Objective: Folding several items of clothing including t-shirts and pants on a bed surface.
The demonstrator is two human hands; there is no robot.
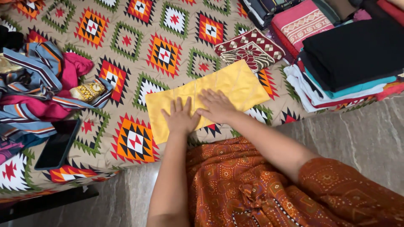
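Bright, even light — sharp, soft shadows.

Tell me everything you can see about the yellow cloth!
The flat, folded yellow fabric piece looks smooth and slightly shiny, with faint stitched lines across it. It lies slanted on the patterned geometric bedspread, its right end higher up. The left hand and right hand press flat on its near edge, fingers spread.

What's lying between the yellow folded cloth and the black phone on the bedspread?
Nothing: in the head view, only bare patterned bedspread lies between the yellow cloth and the phone.
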